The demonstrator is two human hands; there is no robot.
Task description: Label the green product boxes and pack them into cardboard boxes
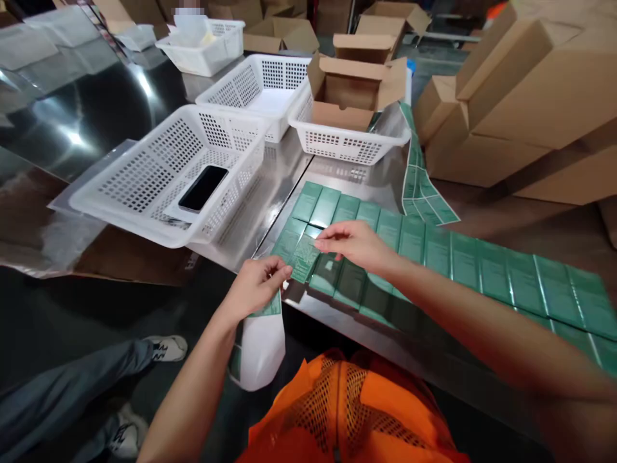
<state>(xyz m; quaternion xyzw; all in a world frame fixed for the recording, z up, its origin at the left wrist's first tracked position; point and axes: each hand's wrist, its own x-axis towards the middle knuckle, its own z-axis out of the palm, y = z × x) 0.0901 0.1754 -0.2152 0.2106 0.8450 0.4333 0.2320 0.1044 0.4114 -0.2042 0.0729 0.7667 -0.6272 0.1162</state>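
My left hand [255,286] pinches a strip of white backing paper with green labels [263,341] that hangs down below the table edge. My right hand [354,243] pinches the upper edge of a single green label [303,259], whose lower corner meets my left fingertips. Both hands hover over two long rows of small green boxes [463,263] laid flat on the steel table [289,173].
A white basket [144,186] with a black phone [203,188] sits to the left. Two more white baskets [260,87] stand behind, one holding an open cardboard box [354,90]. A sheet of green labels [424,186] drapes down; cardboard cartons [520,109] stack at right. Another person's legs [72,386] are at lower left.
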